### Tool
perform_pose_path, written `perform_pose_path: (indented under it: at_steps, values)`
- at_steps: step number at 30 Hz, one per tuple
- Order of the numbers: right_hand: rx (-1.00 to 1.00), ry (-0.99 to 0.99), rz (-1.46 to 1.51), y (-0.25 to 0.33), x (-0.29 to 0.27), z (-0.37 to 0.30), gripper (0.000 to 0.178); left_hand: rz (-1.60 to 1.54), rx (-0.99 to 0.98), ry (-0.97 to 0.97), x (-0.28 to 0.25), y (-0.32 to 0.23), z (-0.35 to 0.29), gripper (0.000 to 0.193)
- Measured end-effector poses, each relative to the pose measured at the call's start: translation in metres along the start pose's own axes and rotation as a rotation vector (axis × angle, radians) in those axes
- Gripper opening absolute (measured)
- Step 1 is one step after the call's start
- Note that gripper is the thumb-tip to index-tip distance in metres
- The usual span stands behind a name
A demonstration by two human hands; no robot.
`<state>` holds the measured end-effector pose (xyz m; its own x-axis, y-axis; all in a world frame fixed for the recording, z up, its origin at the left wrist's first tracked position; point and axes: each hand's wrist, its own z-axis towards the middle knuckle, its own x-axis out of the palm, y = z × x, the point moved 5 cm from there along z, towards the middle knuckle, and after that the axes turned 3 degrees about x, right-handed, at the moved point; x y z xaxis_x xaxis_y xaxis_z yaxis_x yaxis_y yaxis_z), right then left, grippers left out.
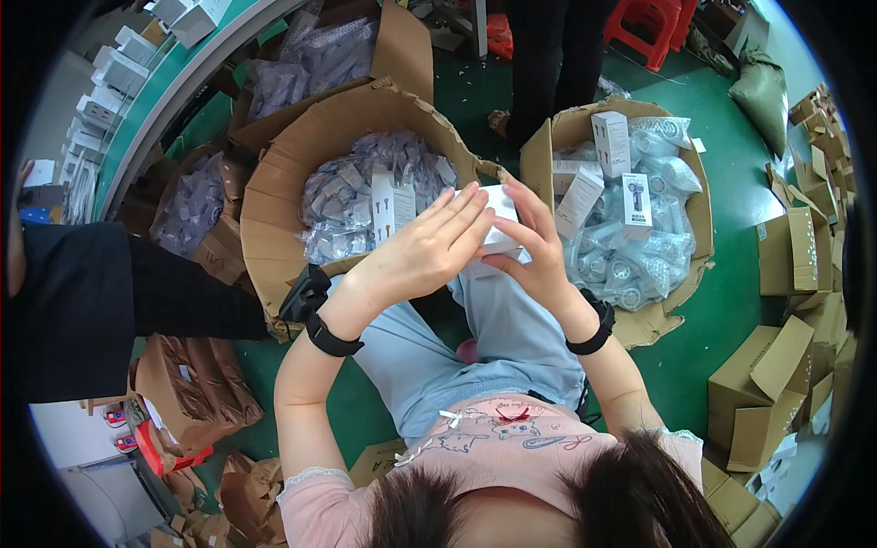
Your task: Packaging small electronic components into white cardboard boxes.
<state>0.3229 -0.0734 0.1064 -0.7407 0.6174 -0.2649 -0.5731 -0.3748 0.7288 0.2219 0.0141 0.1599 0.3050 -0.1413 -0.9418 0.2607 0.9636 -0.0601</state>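
"White cardboard, that small box (500, 217) held up over the lap: which way does it point?"

"What shows of it runs roughly away from the body, toward the gap between the left carton (279, 187) and the right carton (538, 166). Fingers cover much of it, so I can't be sure which is its long axis."

"Where is it against the hands?"

"Between them. The right hand (545, 258) is bent around its right side and grips it. The left hand (437, 239) lies across its left side, fingers straight and together; whether that one grips too, I can't tell."

"What's close by?"

"Clear-bagged pieces (343, 196) fill much of the left carton. Bubble-wrapped items (630, 260) lie in the other, with printed white boxes (610, 146) on top."
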Motion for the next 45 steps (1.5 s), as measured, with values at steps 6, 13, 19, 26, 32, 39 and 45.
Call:
perform_pose_path:
  at_steps: [6, 13, 19, 26, 32, 39, 45]
  values:
    - [-0.11, 0.052, -0.114, 0.015, -0.009, 0.01, 0.033, 0.034, 0.023, -0.063, 0.002, -0.003, 0.002, 0.039]
    - [-0.182, 0.054, -0.087, 0.015, -0.017, 0.008, 0.024, -0.108, -0.054, -0.194, 0.013, -0.009, 0.001, 0.036]
    - [-0.208, 0.155, -0.08, 0.016, -0.021, 0.014, 0.026, -0.42, -0.057, -0.404, 0.032, 0.0, -0.018, 0.036]
    - [-0.265, 0.309, -0.121, 0.013, -0.024, 0.007, 0.027, -0.402, -0.034, -0.537, 0.044, -0.003, -0.027, 0.029]
    - [-0.02, 0.019, 0.193, -0.021, -0.009, -0.008, 0.053, -0.326, -0.076, -0.6, 0.059, -0.002, -0.02, 0.028]
    - [0.58, -0.085, 0.298, -0.096, -0.045, -0.051, 0.068, -0.542, -0.295, -0.72, 0.036, 0.006, -0.008, 0.043]
    - [0.853, -0.514, -0.099, -0.189, -0.175, -0.035, 0.068, -0.536, -1.203, -0.36, 0.074, 0.186, -0.121, 0.042]
